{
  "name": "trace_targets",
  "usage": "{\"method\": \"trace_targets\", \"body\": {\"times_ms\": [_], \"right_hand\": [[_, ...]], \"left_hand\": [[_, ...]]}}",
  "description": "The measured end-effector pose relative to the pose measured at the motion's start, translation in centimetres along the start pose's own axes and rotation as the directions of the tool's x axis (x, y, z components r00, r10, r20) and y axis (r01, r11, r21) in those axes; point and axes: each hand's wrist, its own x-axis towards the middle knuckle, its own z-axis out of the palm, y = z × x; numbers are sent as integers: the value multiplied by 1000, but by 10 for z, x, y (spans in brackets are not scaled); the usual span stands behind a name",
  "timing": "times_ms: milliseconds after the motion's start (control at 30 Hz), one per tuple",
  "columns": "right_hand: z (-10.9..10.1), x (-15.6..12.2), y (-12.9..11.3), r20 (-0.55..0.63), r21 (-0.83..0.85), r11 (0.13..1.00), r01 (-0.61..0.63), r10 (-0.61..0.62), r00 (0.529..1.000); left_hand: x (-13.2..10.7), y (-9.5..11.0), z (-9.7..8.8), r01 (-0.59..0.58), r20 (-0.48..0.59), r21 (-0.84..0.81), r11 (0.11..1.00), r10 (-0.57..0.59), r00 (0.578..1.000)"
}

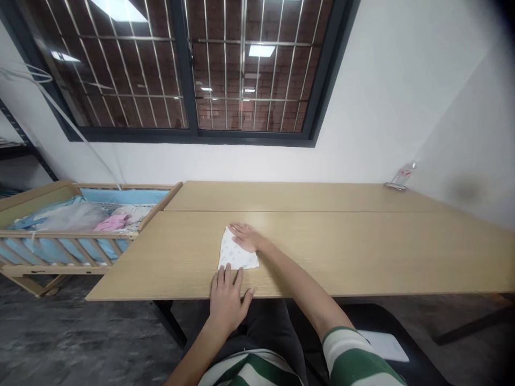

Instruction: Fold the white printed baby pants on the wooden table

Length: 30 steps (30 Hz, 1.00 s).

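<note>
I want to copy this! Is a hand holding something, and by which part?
Nothing is held: the white cloth lies flat, the right hand spread over its far right part, the left hand at its near edge.

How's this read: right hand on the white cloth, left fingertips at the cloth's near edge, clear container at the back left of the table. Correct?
Not quite: the head view shows the clear container at the back right of the table. The rest holds: right hand on the white cloth, left fingertips at the cloth's near edge.
</note>
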Motion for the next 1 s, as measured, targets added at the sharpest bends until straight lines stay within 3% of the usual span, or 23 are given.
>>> {"method": "trace_targets", "body": {"times_ms": [133,267,333,433,567,700,867,1000], "right_hand": [[-7,-12,-9,-143,-35,999,29,-34,989],[-18,-41,-21,-363,42,999,12,4,932],[-22,-59,-29,-344,113,993,29,12,939],[-25,-87,-41,-207,174,982,70,-33,978],[-22,-117,-51,-114,156,983,92,-75,991],[-15,-132,-50,-98,162,985,60,-45,994],[-15,-128,-46,-167,239,967,88,-49,985],[-22,-116,-44,-198,330,944,24,45,979]], "left_hand": [[10,-16,2,-27,-15,-15,1000,27,1000],[30,-59,-4,-108,54,-175,979,119,991],[41,-83,-9,-174,84,-233,957,198,977],[53,-105,-14,-250,123,-253,935,287,950],[63,-108,-15,-254,172,-315,914,319,932],[64,-96,-19,-170,179,-358,918,245,953],[65,-93,-27,-41,224,-482,875,168,960],[74,-100,-25,37,303,-535,844,151,941]]}}
